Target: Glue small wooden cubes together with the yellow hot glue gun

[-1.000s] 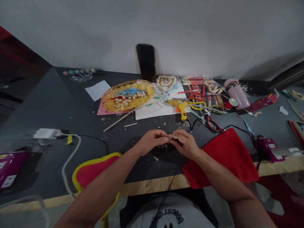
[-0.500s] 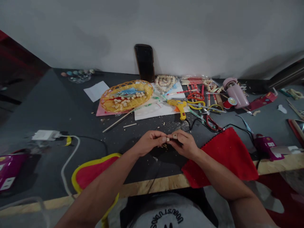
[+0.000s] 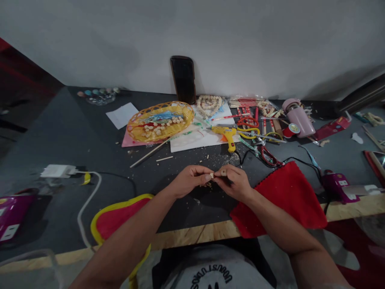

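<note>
My left hand (image 3: 194,178) pinches a small pale wooden bead (image 3: 212,176) between thumb and forefinger, above the dark table. Facing it, my right hand (image 3: 233,181) is closed, its fingertips touching or almost touching that bead. A second pale piece (image 3: 223,172) with a dark hole shows between the fingers of the right hand. Under both hands lie small pale bits (image 3: 207,184), partly hidden by the fingers. Beyond them, a yellow basket (image 3: 189,116) holds more pale beads and blue strands.
A yellow glue gun (image 3: 229,140) lies on white paper (image 3: 183,145). Scissors (image 3: 269,158) and a pink bottle (image 3: 300,120) are at the right. Red cloth (image 3: 288,200) lies under my right forearm. A phone (image 3: 183,78) leans on the wall. A thin stick (image 3: 148,153) points toward the basket.
The fingertips have shifted very slightly and the small bead between them sits at a slightly different angle. The piece in my right hand has moved a little to the right. Nothing else has moved.
</note>
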Motion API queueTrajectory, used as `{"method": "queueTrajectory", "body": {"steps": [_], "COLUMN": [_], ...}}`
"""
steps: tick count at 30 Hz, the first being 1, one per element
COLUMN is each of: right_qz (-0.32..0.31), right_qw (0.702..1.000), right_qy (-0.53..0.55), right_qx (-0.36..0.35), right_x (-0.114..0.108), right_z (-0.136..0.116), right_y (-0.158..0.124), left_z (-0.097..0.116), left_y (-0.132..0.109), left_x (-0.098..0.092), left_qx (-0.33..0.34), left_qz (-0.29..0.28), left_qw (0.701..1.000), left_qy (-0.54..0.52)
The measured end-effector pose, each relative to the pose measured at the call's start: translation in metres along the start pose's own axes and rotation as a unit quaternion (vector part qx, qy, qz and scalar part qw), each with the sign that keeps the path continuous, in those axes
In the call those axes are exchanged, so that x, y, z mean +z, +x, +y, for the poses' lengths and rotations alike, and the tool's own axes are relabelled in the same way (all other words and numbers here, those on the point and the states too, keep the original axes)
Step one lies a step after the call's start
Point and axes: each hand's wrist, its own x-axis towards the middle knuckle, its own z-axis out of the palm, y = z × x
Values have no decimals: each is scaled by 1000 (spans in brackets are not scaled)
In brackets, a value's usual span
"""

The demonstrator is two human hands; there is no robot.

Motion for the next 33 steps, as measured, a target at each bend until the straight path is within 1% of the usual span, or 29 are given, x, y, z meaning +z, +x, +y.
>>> {"method": "queueTrajectory", "body": {"steps": [7, 10, 12, 14, 16, 19, 22, 24, 26, 29, 31, 33], "right_qz": [6, 13, 24, 29, 13, -41, -67, -54, -22, 23, 35, 37], "right_qw": [1000, 1000, 999, 999, 999, 998, 995, 997, 998, 998, 998, 998], "right_qy": [-28, -23, -15, -13, -21, -54, -69, -60, -51, -50, -48, -46], "right_qx": [-7, 14, 30, 37, 35, 20, 7, 15, 28, 35, 34, 31], "right_x": [0, -2, -2, -2, 0, 4, 6, 3, -1, -6, -7, -6], "right_z": [-1, 0, 1, 2, 3, 3, 3, 3, 4, 10, 14, 16], "right_y": [1, 2, 2, 2, 1, -1, -2, -2, -1, 0, 0, 0], "left_z": [0, 2, 5, 8, 10, 11, 8, 6, 6, 10, 18, 30], "left_y": [0, 0, 0, 0, -1, -1, -2, -2, -3, -6, -9, -13], "left_x": [1, 2, 1, 0, -1, -2, -2, -2, -2, -2, -7, -16], "left_qx": [13, 14, 24, 46, 70, 84, 72, 67, 81, 134, 164, 183], "left_qz": [-1, 17, 26, 22, 10, -9, -13, -6, 12, 70, 120, 177], "left_qw": [1000, 998, 991, 980, 970, 965, 973, 982, 990, 989, 976, 953], "left_qy": [10, -56, -130, -193, -233, -250, -219, -177, -119, -1, 81, 162]}}
